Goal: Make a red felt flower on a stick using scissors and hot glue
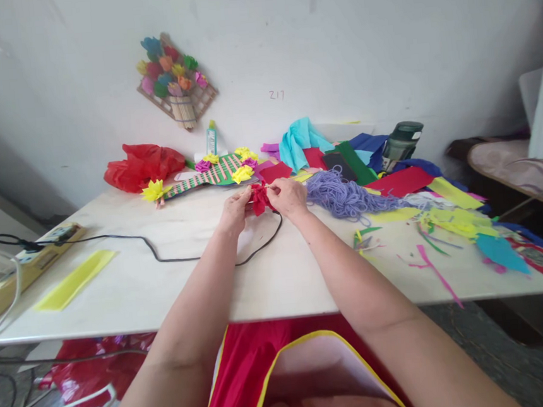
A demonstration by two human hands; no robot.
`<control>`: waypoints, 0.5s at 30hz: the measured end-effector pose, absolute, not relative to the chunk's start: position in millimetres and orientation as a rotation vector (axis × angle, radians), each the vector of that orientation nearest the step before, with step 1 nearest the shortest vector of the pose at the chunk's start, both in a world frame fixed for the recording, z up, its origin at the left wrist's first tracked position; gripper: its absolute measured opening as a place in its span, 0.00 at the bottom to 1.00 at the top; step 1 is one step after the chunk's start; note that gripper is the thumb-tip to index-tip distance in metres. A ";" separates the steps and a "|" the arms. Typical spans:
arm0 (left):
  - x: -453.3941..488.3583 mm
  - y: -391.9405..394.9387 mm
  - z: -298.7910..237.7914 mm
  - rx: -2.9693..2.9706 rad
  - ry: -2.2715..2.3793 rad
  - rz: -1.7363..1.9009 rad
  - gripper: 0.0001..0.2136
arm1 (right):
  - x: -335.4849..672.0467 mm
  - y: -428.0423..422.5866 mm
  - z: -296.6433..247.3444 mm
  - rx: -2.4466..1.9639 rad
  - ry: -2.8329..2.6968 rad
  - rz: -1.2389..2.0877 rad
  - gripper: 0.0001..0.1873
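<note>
A small red paper flower (261, 198) is held between my two hands above the middle of the table. My left hand (237, 208) is closed on its left side, fingers pinched together. On the other side, the fingers of my right hand (288, 195) pinch its petals. Just behind lies a craft piece of striped sticks on green backing (207, 179), with yellow and purple paper flowers along its edges. A tangle of purple yarn (347, 194) rests to the right of my right hand. A black cable (162, 257) runs beneath the hands.
On the left are a power strip (25, 275) and a yellow paper strip (76, 281). Coloured paper sheets (400, 183), a dark bottle (403, 144) and scraps (463, 221) cover the right. Behind stand a red plastic bag (145, 167) and a glue bottle (211, 139).
</note>
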State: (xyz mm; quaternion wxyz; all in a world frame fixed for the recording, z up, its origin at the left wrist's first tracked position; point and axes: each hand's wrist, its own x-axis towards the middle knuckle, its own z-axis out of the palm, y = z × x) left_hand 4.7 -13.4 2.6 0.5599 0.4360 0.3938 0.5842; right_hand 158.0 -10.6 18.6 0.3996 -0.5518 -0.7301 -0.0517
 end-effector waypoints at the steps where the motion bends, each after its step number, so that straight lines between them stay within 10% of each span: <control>1: 4.2 -13.4 2.4 1.029 0.927 1.374 0.22 | 159.4 -10.4 19.7 -1.398 -1.852 -0.140 0.10; 15: -2.1 -8.8 -2.7 1.083 0.889 1.383 0.20 | 185.6 0.0 22.2 -1.204 -2.084 -0.044 0.11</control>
